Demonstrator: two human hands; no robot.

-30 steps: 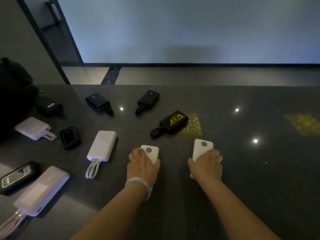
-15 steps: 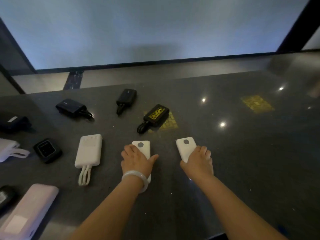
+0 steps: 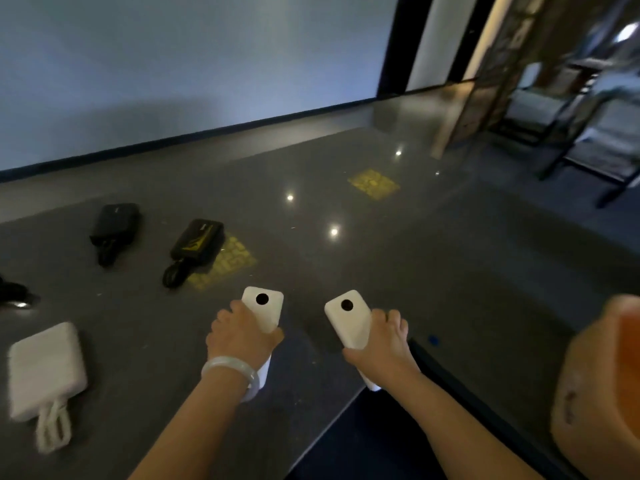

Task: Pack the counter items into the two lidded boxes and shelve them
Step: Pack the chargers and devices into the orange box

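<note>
My left hand (image 3: 242, 336) grips a white power bank (image 3: 264, 308) with a dark round spot near its far end. My right hand (image 3: 382, 341) grips a second white power bank (image 3: 348, 318) of the same kind. Both are held just above the dark counter (image 3: 346, 258) near its front edge. A larger white power bank with a looped cable (image 3: 45, 368) lies at the left. Two black power banks lie farther back: one with a yellow print (image 3: 197, 242) and a plain one (image 3: 114, 223). No lidded box is clearly in view.
The counter's front corner (image 3: 363, 388) lies under my right wrist, with dark floor beyond. A blurred orange-brown object (image 3: 602, 382) fills the right edge. Metal-framed furniture (image 3: 588, 126) stands at the far right. A pale wall runs behind the counter.
Both hands have lifted their white power banks off the counter. My view has swung to the right, so the left-hand items have slid out of sight and the counter's corner has appeared.
</note>
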